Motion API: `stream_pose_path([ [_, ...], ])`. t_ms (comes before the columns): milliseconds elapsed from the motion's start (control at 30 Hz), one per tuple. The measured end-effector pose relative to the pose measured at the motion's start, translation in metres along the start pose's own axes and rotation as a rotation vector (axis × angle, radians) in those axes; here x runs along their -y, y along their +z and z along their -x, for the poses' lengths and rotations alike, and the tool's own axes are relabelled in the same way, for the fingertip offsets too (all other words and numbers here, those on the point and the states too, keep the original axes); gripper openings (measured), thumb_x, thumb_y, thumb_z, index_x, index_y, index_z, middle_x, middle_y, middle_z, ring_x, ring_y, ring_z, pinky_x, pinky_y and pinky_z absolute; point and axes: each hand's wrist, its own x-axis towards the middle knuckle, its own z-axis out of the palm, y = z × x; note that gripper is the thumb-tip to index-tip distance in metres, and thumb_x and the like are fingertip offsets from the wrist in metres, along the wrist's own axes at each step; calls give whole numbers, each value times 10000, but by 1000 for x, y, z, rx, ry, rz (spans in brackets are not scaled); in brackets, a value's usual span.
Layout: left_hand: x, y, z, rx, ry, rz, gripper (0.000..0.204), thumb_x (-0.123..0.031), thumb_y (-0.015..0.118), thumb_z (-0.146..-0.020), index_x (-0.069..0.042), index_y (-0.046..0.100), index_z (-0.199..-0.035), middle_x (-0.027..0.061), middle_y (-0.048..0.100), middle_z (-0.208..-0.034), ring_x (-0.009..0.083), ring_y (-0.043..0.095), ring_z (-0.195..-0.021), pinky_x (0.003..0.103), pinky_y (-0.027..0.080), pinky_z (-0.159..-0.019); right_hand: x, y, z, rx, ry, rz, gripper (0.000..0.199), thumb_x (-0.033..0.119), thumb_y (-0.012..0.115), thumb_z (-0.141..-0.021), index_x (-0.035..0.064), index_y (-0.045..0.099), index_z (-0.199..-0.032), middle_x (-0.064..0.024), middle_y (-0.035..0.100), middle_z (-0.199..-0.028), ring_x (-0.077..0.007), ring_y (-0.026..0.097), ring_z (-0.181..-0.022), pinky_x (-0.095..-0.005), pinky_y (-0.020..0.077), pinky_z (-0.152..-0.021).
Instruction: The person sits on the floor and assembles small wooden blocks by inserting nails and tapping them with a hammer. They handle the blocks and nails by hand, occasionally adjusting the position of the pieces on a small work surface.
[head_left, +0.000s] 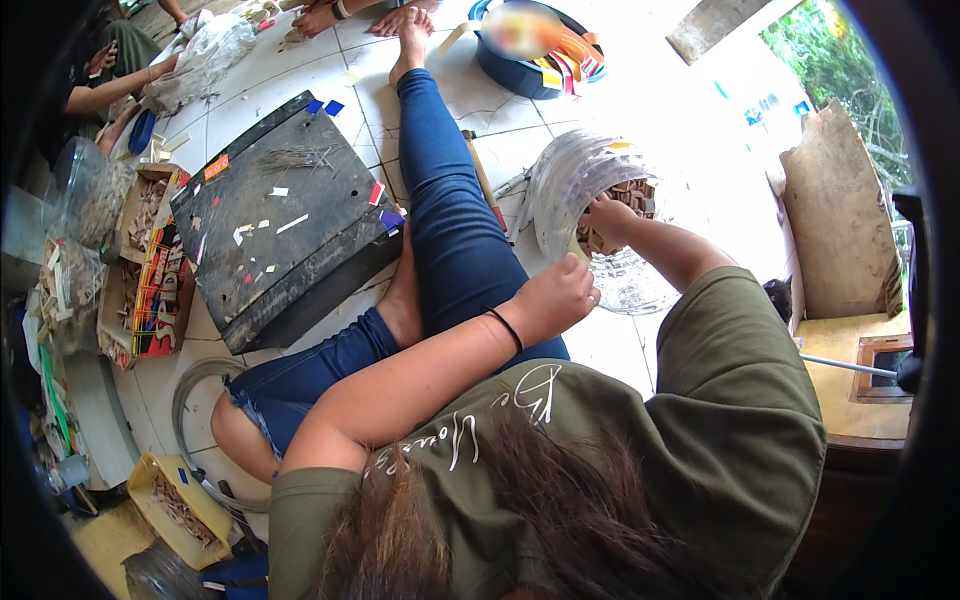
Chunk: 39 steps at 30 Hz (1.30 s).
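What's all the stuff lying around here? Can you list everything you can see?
clear plastic jar: one, see-through, holding small brown pieces, on the floor by the knee
black board: one, black with paper scraps on it, on the tiled floor at left
dark tub: one, dark blue with coloured strips inside, at the top
cardboard boxes: a few, brown, filled with small pieces, left of the board
yellow tray: one, yellow, lower left
wooden slab: one, brown, leaning at right
jeans: one pair, blue, on the outstretched legs
shirt: one, olive green
left hand: closed, beside the jar
right hand: reaching into the jar
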Motion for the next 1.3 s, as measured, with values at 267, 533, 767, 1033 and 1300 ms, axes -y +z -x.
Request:
stream_pose_path([
  [267,2,12,-2,-59,17,-16,90,-187,536,-784,-111,584,-777,34,562,-756,210,547,-838,344,393,-832,9,9,-1,-118,66,-27,685,181,677,-719,118,456,-1364,-245,405,-1372,-378,549,-1131,-384,573,-724],
  [533,20,16,-15,-5,62,2,102,-184,534,-803,-120,601,-759,26,560,-762,194,560,-840,345,400,-883,-9,-19,-13,3,-32,-137,619,397,761,-694,100,601,-1214,-159,567,-1293,-347,613,-1075,-414,520,-853],
  [767,49,15,-59,-83,-48,-163,299,-182,477,-885,-90,596,-1144,56,595,-1066,232,519,-1161,530,198,-1146,-82,-82,65,-348,60,-1164,594,223,814,-657,71,583,-1183,-108,689,-1004,-285,665,-875,-358,533,-783],
  [1033,81,37,-122,138,-110,-13,807,-326,671,-783,-47,312,-1450,171,371,-1446,347,261,-1409,517,188,-1150,-127,-99,176,-913,219,-2045,423,207,687,-853,102,491,-1212,-46,595,-859,-90,524,-547,-220,390,-388],
  [1300,98,2,-62,161,-110,125,914,-385,739,-734,-117,284,-1480,137,273,-1536,316,181,-1450,468,128,-1185,-120,-190,154,-1231,-268,-1850,486,160,558,-942,54,394,-1387,-108,569,-1194,-161,581,-1025,-268,494,-832],
])
